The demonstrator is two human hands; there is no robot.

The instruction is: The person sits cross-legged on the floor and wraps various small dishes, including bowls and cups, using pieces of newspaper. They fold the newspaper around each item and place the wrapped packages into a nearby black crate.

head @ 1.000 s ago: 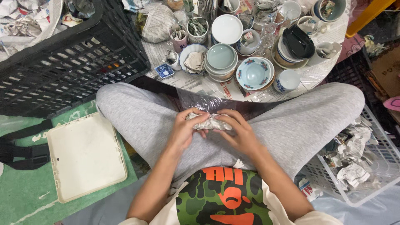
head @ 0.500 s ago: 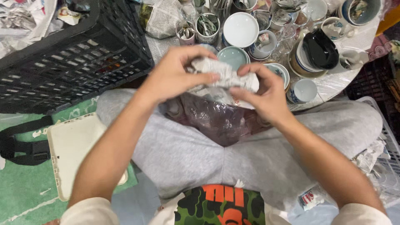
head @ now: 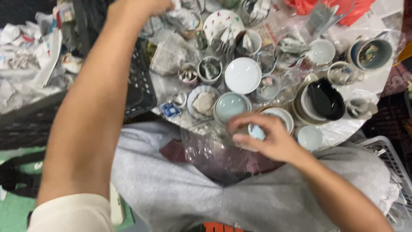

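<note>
My right hand (head: 268,139) is closed around a small pale blue and white ceramic cup (head: 256,132), low over the near edge of the round table (head: 343,129), beside a blue-rimmed bowl (head: 281,116) and a celadon bowl (head: 231,107). My left arm stretches far forward; my left hand (head: 148,6) is cut by the top edge of the view and grips a wad of crumpled paper (head: 179,13) above the far dishes. A clear plastic sheet (head: 210,154) lies on my grey-trousered lap.
The table is crowded with bowls, cups and paper-stuffed mugs, among them a white bowl (head: 242,75) and a black bowl (head: 324,99). A black crate (head: 137,90) stands to the left with loose newspaper (head: 25,60) behind it. A white basket (head: 388,157) sits at the right.
The paper bundle held by both hands has come apart. My left hand has carried the paper up and away; my right hand has dropped to the table edge with the small cup.
</note>
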